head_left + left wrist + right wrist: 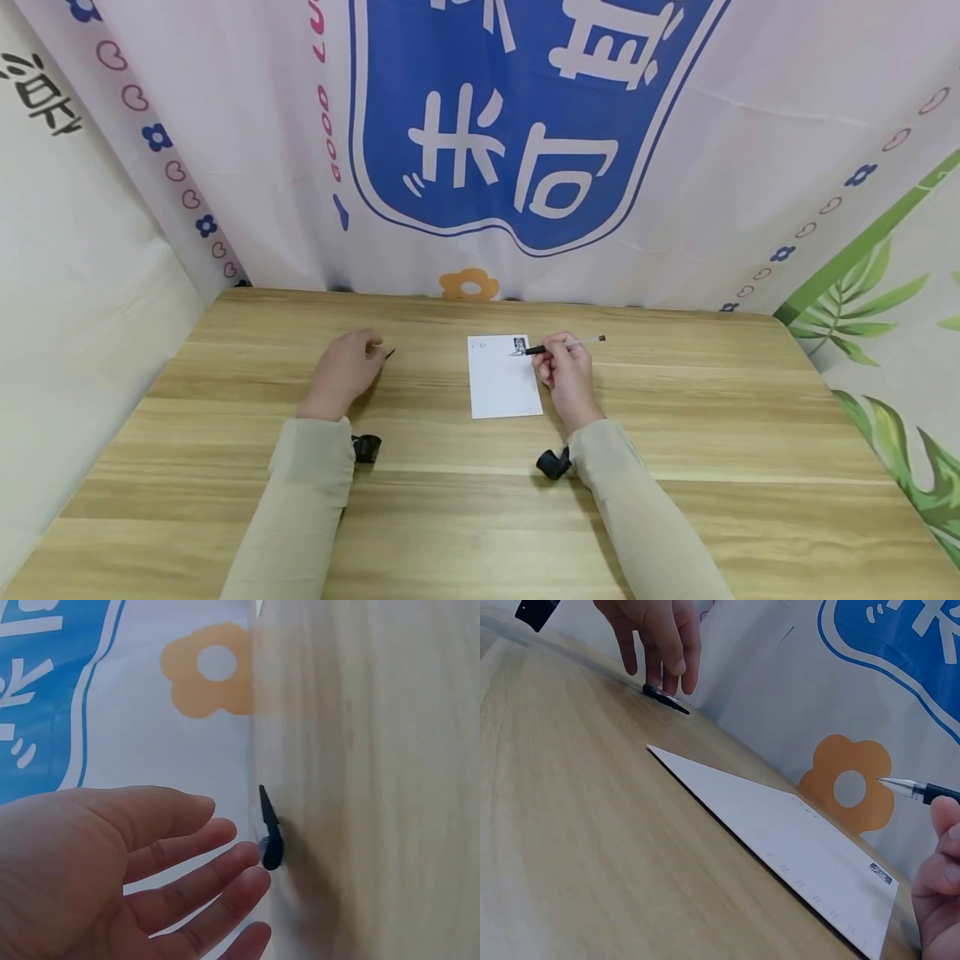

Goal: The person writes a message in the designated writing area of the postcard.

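My right hand [567, 372] pinches a gel pen [561, 345] with a clear barrel and black grip; its bare metal tip points left over the card's upper right. The white card [504, 383] lies flat on the table and bears a small dark printed patch in one corner. To the left, my left hand [347, 372] hovers low with its fingers loosely bent and parted. A black pen cap [271, 844] with a clip lies on the table right by its fingertips [251, 881]; whether they touch it I cannot tell.
The wooden table [450, 533] meets a printed cloth [675, 208] along its back edge. Black wrist-camera mounts [553, 463] sit beside both sleeves. Plain white cloth hangs at the left, leaf-patterned cloth [862, 308] at the right.
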Motion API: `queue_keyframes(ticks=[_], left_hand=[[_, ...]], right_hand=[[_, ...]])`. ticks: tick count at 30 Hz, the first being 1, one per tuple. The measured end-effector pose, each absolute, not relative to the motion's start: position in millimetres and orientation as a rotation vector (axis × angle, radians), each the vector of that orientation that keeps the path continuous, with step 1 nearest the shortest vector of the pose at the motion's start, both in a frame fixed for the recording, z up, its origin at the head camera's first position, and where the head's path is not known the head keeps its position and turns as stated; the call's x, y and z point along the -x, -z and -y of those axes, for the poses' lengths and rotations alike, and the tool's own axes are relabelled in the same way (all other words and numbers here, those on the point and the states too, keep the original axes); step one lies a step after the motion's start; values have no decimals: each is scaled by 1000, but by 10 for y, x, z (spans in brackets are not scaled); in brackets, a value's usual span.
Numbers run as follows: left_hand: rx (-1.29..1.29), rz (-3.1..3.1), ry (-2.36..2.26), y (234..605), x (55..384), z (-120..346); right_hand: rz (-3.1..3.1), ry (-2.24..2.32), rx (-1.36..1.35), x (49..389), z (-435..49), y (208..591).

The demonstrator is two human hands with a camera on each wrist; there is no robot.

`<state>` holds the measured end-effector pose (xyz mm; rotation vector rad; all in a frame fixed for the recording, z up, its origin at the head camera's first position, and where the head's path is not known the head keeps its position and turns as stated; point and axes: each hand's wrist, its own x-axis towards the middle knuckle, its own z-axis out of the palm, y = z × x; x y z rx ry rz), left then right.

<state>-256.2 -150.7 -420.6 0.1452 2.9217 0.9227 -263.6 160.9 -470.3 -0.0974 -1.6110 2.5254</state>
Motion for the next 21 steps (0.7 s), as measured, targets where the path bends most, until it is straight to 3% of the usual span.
queue_keyframes(ticks=[21], left_hand=[[-129, -2904, -944, 4326, 2634, 1577]], right_hand=[[1662, -2490, 128, 2643, -1602, 4709]])
